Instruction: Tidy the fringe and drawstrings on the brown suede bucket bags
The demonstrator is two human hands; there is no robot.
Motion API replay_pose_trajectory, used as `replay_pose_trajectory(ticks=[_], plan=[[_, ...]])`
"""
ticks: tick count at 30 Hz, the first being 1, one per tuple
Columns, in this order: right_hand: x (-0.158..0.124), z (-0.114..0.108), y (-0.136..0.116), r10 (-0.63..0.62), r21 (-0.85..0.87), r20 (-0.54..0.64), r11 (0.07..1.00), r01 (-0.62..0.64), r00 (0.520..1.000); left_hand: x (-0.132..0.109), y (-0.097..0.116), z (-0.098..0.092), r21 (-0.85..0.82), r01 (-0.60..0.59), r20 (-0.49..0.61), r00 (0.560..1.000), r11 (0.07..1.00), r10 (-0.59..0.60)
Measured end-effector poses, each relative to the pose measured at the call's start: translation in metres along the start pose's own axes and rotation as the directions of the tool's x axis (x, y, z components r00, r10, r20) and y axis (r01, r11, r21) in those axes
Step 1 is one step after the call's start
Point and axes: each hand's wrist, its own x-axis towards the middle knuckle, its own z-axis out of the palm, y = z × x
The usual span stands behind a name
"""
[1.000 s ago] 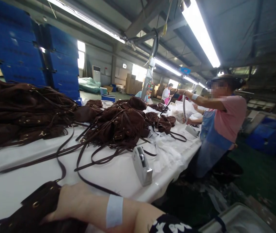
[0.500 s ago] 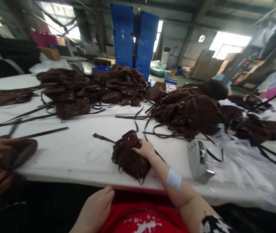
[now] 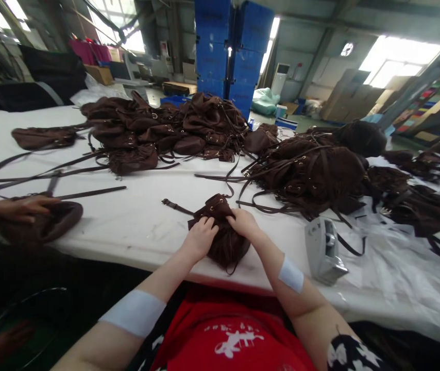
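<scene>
A dark brown fringed bag (image 3: 225, 246) with gold eyelets lies near the table's front edge, its buckled strap (image 3: 177, 206) stretching out to the left. On the left side of the bag, my left hand (image 3: 201, 237) has its fingers curled onto the brown material. My right hand (image 3: 244, 224) pinches the bag's upper right part between thumb and fingers. What lies under my fingertips is hidden. A thin strap (image 3: 232, 183) runs from the bag's top toward the back.
Brown bags are heaped at the back left (image 3: 138, 129) and right (image 3: 312, 172) of the white table (image 3: 142, 221). A grey machine (image 3: 323, 250) stands right, beside clear plastic bags (image 3: 390, 263). At left, a co-worker's hand (image 3: 24, 207) rests on another brown bag (image 3: 55, 221).
My left hand has moved up from the table's edge onto the bag, where its fingers now grip. My right hand stays on the bag. The camera view has shifted left and down.
</scene>
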Motion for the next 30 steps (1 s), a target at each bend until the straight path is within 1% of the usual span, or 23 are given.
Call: replay_pose_trajectory(ticks=[2, 3, 5, 6, 7, 9, 12, 14, 15, 17, 21, 25, 30], plan=[[0.002, -0.005, -0.009, 0.04, -0.005, -0.009, 0.999, -0.04, 0.999, 0.013, 0.003, 0.011, 0.003, 0.013, 0.074, 0.997, 1.0, -0.013], [0.003, -0.005, -0.013, 0.061, -0.004, -0.015, 0.998, -0.061, 0.998, 0.015, 0.004, 0.015, 0.0, 0.019, 0.09, 0.996, 1.0, -0.019], [0.007, 0.0, -0.02, 0.108, 0.004, 0.002, 0.994, -0.108, 0.994, 0.013, 0.005, 0.019, -0.002, 0.029, 0.108, 0.994, 1.0, -0.029], [0.009, 0.003, -0.022, 0.127, 0.01, 0.025, 0.992, -0.128, 0.992, 0.009, 0.004, 0.019, -0.004, 0.032, 0.121, 0.992, 0.999, -0.031], [0.011, 0.007, -0.023, 0.139, 0.014, 0.049, 0.99, -0.14, 0.989, 0.001, 0.003, 0.019, -0.006, 0.033, 0.136, 0.99, 0.999, -0.032], [0.014, 0.014, -0.022, 0.127, 0.02, 0.086, 0.991, -0.13, 0.988, -0.021, 0.0, 0.016, -0.011, 0.037, 0.167, 0.985, 0.999, -0.035], [0.016, 0.024, -0.022, 0.047, 0.0, 0.093, 0.999, -0.047, 0.995, -0.067, -0.003, 0.011, -0.049, 0.061, 0.204, 0.978, 0.997, -0.05], [0.016, 0.03, -0.026, -0.007, -0.019, 0.095, 1.0, 0.009, 0.995, -0.095, -0.003, 0.009, -0.103, 0.083, 0.212, 0.975, 0.991, -0.06], [0.016, 0.032, -0.03, -0.028, -0.025, 0.096, 0.999, 0.031, 0.995, -0.106, -0.002, 0.007, -0.131, 0.094, 0.215, 0.974, 0.987, -0.065], [0.015, 0.035, -0.037, -0.056, -0.032, 0.095, 0.998, 0.06, 0.994, -0.119, 0.001, 0.002, -0.167, 0.114, 0.221, 0.972, 0.979, -0.076], [0.014, 0.036, -0.043, -0.072, -0.038, 0.087, 0.996, 0.075, 0.994, -0.123, 0.011, -0.007, -0.167, 0.152, 0.229, 0.967, 0.974, -0.112], [0.014, 0.037, -0.043, -0.068, -0.053, 0.098, 0.996, 0.074, 0.993, -0.128, 0.021, -0.009, -0.168, 0.164, 0.22, 0.967, 0.972, -0.125], [0.015, 0.033, -0.043, -0.075, -0.067, 0.112, 0.994, 0.083, 0.991, -0.134, 0.016, -0.003, -0.164, 0.15, 0.188, 0.975, 0.975, -0.119]])
